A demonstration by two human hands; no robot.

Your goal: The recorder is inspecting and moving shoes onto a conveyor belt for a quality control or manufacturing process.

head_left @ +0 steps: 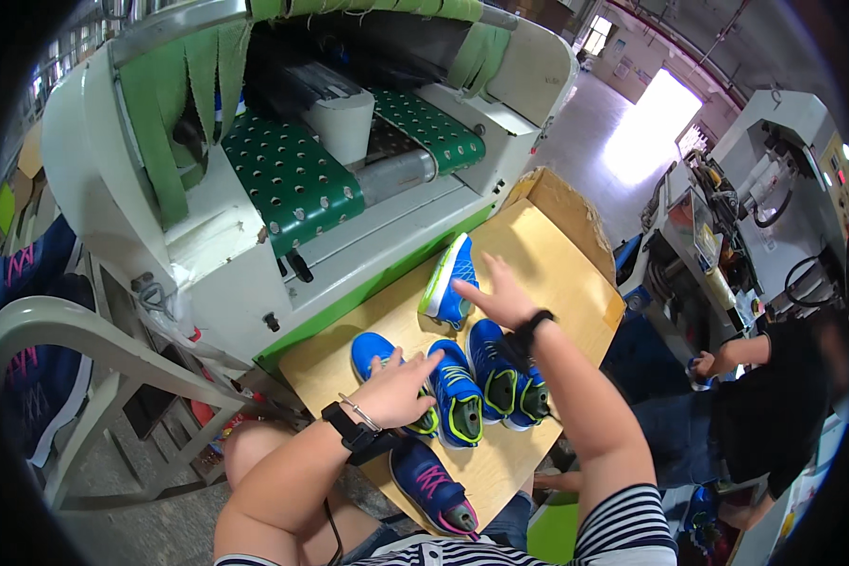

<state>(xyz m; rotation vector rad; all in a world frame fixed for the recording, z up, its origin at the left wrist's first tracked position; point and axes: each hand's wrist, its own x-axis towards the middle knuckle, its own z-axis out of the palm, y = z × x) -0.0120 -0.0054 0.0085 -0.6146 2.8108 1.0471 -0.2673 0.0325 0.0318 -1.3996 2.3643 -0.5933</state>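
Blue sneakers with lime-green linings stand on a light wooden board. My left hand [396, 389] is open, its fingers spread over the leftmost blue sneaker [369, 351] and hiding its middle. Its fingertips reach the side of a second blue sneaker [457, 389]. Beyond them, a blue sneaker [455, 283] lies tipped on its side with its pale sole edge turned left. My right hand [502, 294] is open beside it, thumb at its upper; whether they touch I cannot tell. Two more blue sneakers [491, 363] stand below my right wrist. A navy sneaker [429, 483] with pink laces lies nearest me.
Ahead stands a machine with a perforated green conveyor belt [297, 193] and hanging green strips [156, 132]. Cardboard [575, 222] edges the board's far right. At left, a grey curved rail [66, 316] fronts more navy sneakers [42, 396]. A co-worker [764, 406] in black works at right.
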